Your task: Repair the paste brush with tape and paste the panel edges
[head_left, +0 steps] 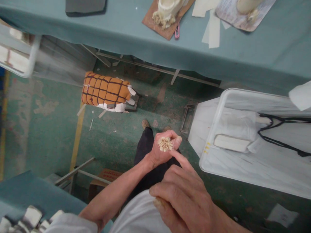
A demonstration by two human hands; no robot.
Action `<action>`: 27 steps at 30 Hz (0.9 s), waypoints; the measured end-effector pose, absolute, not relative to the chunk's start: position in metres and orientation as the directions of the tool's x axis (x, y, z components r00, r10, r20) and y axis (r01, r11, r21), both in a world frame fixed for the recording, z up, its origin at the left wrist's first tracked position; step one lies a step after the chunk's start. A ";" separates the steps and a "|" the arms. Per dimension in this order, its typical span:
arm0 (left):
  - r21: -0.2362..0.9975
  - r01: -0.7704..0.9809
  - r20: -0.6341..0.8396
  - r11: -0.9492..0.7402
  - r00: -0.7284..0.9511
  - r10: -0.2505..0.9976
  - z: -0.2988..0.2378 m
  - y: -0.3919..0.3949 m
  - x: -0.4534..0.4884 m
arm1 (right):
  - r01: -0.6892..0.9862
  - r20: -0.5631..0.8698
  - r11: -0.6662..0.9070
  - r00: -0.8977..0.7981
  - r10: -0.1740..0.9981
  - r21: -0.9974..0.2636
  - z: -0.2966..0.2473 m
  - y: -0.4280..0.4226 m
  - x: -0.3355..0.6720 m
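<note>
Right hand (184, 194), closest to lens, lower centre: index extended, other fingers loosely curled, nothing held. The index tip is at the edge of the fibre bundle (165, 144); contact probable, not certain. Left hand (155, 157), just beyond: fist closed tight round the bundle, cut end up as a pale tuft, held in mid-air above the floor, off any bench, near the left corner of the white tub (220, 116). Tub contents: folded white cloth, black cord (279, 142). Far bench (121, 35), teal cover: board w/ pale fibre form (167, 14), pink tool (177, 31) at the board's near corner, paper strips (213, 29) to its right. Stool w/ orange checked cushion (105, 90) on the floor just off that bench's near edge. Step in hand, as judged: evening or checking the tuft end w/ the fingertip while the fist packs the strands. Next move calls for a firm left-hand squeeze, since loose strands are apt to slip, and only light index pressure.
</note>
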State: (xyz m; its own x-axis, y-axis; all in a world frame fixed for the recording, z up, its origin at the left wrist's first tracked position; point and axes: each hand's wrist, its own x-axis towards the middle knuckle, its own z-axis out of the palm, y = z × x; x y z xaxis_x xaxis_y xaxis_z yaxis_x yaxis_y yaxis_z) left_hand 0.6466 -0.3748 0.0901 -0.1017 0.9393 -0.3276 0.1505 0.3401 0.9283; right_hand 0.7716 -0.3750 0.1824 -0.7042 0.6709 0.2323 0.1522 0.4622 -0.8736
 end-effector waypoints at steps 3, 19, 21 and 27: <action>0.923 0.158 -0.335 0.351 -0.118 0.935 0.085 -0.378 0.647 | 0.141 0.239 0.464 -0.706 0.666 -0.875 0.183 -0.375 0.769; 0.944 0.146 -0.265 0.295 -0.196 0.944 0.057 -0.391 0.654 | 0.201 0.256 0.510 -0.679 0.688 -0.836 0.177 -0.381 0.759; 0.945 0.141 -0.265 0.296 -0.201 0.943 0.055 -0.392 0.654 | 0.231 0.255 0.538 -0.688 0.680 -0.810 0.175 -0.383 0.757; 0.920 0.146 -0.329 0.364 -0.217 0.919 0.057 -0.395 0.653 | 0.280 0.263 0.615 -0.719 0.643 -0.738 0.169 -0.390 0.750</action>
